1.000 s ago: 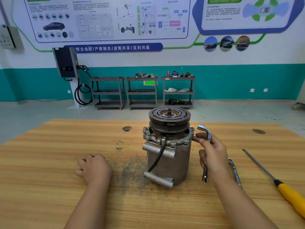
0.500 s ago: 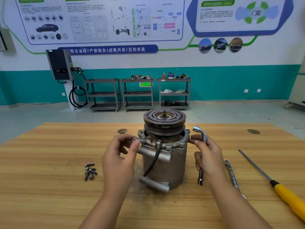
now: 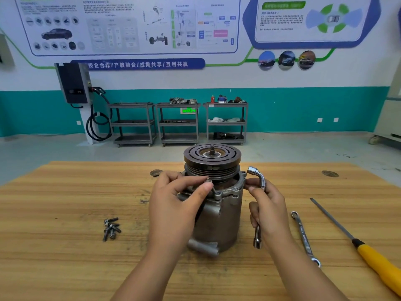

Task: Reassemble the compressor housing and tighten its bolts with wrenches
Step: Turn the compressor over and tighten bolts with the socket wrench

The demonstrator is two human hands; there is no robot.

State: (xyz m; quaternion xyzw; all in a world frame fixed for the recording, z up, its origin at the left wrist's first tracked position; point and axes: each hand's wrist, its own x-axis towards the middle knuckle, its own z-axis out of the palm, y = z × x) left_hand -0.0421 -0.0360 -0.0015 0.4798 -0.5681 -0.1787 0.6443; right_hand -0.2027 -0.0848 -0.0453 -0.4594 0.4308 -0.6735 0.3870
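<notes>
the compressor (image 3: 223,216) stood upright on the bench (image 3: 65,257). the left hand (image 3: 173,205) pinched a bolt (image 3: 208,181) at its top flange; the right hand (image 3: 269,205) gripped an l-shaped socket wrench (image 3: 258,177) just beside it.

White-and-teal wall (image 3: 303,109), poster boards (image 3: 130,25), three grey shelf carts (image 3: 178,124), wall charger (image 3: 73,83), grey floor (image 3: 303,148)

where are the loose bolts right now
In the head view the loose bolts lie in a small pile on the wooden table, left of the compressor and of the left hand.
</notes>
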